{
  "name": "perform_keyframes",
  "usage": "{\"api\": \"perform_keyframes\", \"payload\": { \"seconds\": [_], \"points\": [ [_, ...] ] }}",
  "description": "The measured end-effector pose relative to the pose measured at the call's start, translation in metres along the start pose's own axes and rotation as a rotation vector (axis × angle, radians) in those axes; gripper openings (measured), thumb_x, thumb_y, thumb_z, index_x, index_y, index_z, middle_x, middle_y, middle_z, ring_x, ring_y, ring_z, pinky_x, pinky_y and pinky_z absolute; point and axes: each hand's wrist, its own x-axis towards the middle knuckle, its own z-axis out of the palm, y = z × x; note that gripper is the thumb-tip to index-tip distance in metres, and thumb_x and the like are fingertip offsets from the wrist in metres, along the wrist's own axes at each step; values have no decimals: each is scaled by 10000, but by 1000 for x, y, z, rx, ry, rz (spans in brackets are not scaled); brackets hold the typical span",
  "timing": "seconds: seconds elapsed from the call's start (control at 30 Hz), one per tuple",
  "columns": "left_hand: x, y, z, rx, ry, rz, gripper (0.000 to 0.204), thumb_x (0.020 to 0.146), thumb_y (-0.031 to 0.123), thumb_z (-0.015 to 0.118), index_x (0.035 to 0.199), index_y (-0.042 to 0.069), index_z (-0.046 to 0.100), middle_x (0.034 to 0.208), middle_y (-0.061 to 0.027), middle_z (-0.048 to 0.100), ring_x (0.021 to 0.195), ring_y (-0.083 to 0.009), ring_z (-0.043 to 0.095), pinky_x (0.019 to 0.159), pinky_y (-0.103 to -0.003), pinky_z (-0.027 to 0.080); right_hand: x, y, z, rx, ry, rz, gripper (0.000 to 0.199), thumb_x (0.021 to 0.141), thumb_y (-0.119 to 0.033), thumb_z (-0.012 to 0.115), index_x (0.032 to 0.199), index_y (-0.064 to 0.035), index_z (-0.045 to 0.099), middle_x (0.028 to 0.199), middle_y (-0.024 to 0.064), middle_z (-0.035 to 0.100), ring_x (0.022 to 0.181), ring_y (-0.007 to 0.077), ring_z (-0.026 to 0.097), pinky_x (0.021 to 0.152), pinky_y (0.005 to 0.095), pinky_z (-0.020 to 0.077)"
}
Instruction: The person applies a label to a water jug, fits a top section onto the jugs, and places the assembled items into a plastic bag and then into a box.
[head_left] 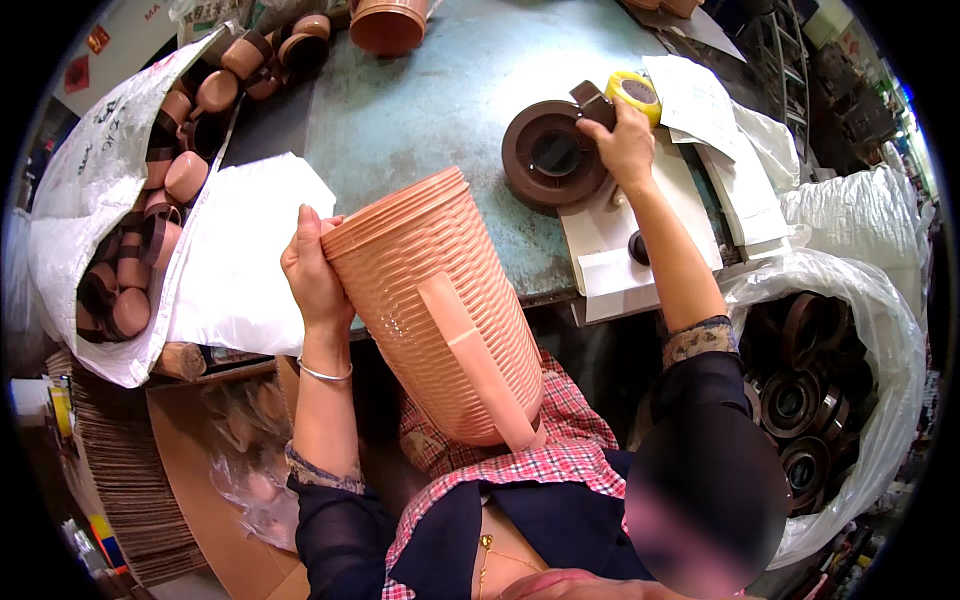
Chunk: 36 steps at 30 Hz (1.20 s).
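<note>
A large peach plastic container with a woven, ribbed wall leans across my lap, its wide rim up and to the left. A long flat strip, like a handle, runs down its side. My left hand grips the rim, with the thumb outside and the other fingers mostly hidden. On the table, a round dark brown lid-like part has a dark centre and a tab at its upper right. My right hand pinches that tab, beside a yellow tape roll.
On the left, a white sack holds several peach-and-brown parts, above an open cardboard box. A clear plastic bag of dark brown round parts stands at right. Papers lie on the blue-green table; another peach container stands at the back.
</note>
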Motion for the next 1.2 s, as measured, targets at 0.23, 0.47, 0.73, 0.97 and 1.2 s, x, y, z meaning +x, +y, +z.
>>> {"api": "perform_keyframes", "payload": {
  "seconds": [0.23,0.47,0.73,0.97,1.2],
  "points": [
    [0,1,1,22,10,-12,383,911,326,496,716,16,608,676,-56,610,596,-97,550,577,-232,459,11,14,-11,-137,215,-297,463,636,-138,707,1077,-114,570,1005,69,557,1020,253,472,952,420,287],
    [2,2,4,16,-27,-34,377,911,314,497,722,9,615,672,-57,613,588,-96,555,592,-229,471,-29,-20,-14,121,162,-560,519,622,-137,727,1108,-85,554,948,82,531,975,265,489,952,423,313],
    [12,-11,19,-5,-102,-30,380,906,336,505,753,10,624,782,-63,621,766,-115,564,855,-277,417,-38,-63,-23,857,-104,-293,450,720,12,614,1164,-22,553,1097,51,558,1052,180,496,931,277,362],
    [39,-7,27,2,-145,-32,649,843,559,463,1180,5,502,1221,-124,512,1075,-217,506,918,-337,404,-18,-121,-28,1709,-834,65,280,906,-99,479,1157,10,540,1034,65,597,939,115,554,865,252,433],
    [42,-7,29,-197,-324,-283,579,802,472,611,1061,-19,448,913,-88,570,796,-114,561,678,-228,490,-44,-134,-35,1295,-694,-39,598,822,-313,629,1254,-5,354,1108,112,491,983,141,489,850,241,406]
  ]
}}
